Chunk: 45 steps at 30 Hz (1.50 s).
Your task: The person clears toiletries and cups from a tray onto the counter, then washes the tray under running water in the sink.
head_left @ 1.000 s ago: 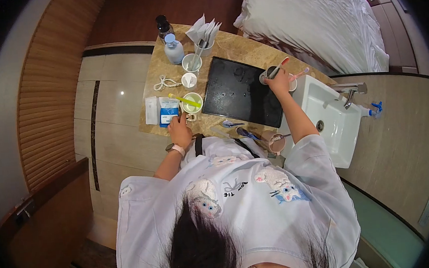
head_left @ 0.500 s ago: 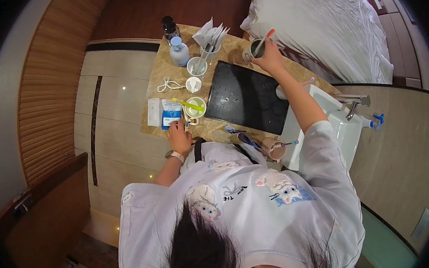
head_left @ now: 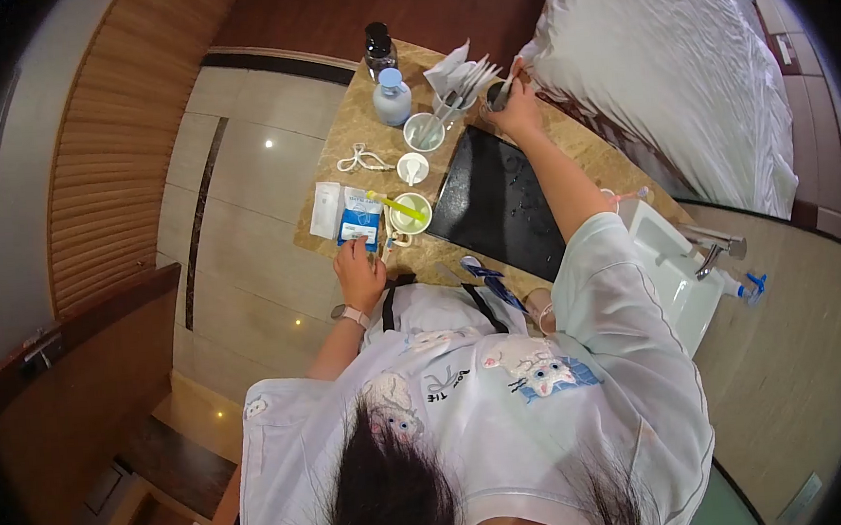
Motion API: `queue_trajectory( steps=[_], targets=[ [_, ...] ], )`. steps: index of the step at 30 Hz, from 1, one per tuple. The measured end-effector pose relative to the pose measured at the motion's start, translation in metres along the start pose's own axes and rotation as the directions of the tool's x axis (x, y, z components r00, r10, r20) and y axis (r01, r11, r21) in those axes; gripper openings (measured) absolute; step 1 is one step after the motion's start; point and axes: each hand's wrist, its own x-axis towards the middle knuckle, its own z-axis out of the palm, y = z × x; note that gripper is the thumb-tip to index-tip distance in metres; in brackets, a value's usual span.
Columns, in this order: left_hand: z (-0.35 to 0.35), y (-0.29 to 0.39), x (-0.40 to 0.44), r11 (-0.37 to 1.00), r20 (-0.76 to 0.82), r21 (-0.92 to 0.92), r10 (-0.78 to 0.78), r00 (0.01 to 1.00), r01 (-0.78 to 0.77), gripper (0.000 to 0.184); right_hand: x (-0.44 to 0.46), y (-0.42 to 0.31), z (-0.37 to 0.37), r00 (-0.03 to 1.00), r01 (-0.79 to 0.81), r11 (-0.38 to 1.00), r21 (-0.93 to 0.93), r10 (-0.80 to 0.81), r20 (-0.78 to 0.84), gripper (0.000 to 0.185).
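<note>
My right hand [head_left: 518,117] is wrapped around a dark-mouthed cup [head_left: 496,95] at the far edge of the counter. A toothbrush with an orange-red end [head_left: 516,67] stands up out of that cup. My left hand [head_left: 361,272] lies at the near edge with its fingers apart, the tips at the lower end of a blue-and-white packet [head_left: 359,218]. Beside it are a white cup [head_left: 425,225] with a yellow-green toothbrush [head_left: 395,205] across it and a pale looped cord [head_left: 398,239]. A white packet [head_left: 325,211] lies to the left.
A wet black tray [head_left: 480,200] covers the counter's middle. Behind stand a blue-capped bottle [head_left: 392,103], a dark bottle [head_left: 379,53], a cup of utensils [head_left: 423,133] and white paper packets [head_left: 448,73]. To the right are a sink [head_left: 669,255] and tap [head_left: 708,260].
The view has shifted, so the counter appears further right. My right hand has carried the cup left along the counter, closer to the paper packets. My left hand stays by the blue-and-white packet.
</note>
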Motion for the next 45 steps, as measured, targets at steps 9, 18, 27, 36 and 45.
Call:
queue_trajectory(
  steps=[9, 18, 27, 36, 45],
  targets=[
    [0.011, 0.038, 0.011, 0.905, 0.199, -0.405, 0.228, 0.953, -0.132, 0.009, -0.079, 0.111, -0.06, 0.969, 0.244, 0.879, -0.411, -0.198, 0.15, 0.087],
    [0.107, 0.034, 0.023, 0.287, 0.888, -0.278, -0.288, 0.359, 0.917, 0.034, -0.119, 0.207, -0.063, 0.954, 0.158, 0.739, -0.655, 0.058, 0.295, 0.057],
    [0.146, 0.041, 0.029, -0.029, 0.839, -0.289, -0.489, 0.238, 0.957, 0.025, -0.079, 0.152, -0.097, 0.947, 0.266, 0.756, -0.599, -0.09, 0.307, 0.052],
    [0.16, 0.041, 0.034, -0.137, 0.819, -0.318, -0.538, 0.199, 0.938, 0.013, -0.014, 0.095, -0.053, 0.967, 0.247, 0.759, -0.603, -0.15, 0.208, 0.047],
    [0.158, 0.05, 0.035, -0.056, 0.751, -0.339, -0.617, 0.235, 0.939, 0.019, -0.003, 0.072, -0.046, 0.947, 0.289, 0.763, -0.577, -0.142, 0.288, 0.048]
  ],
)
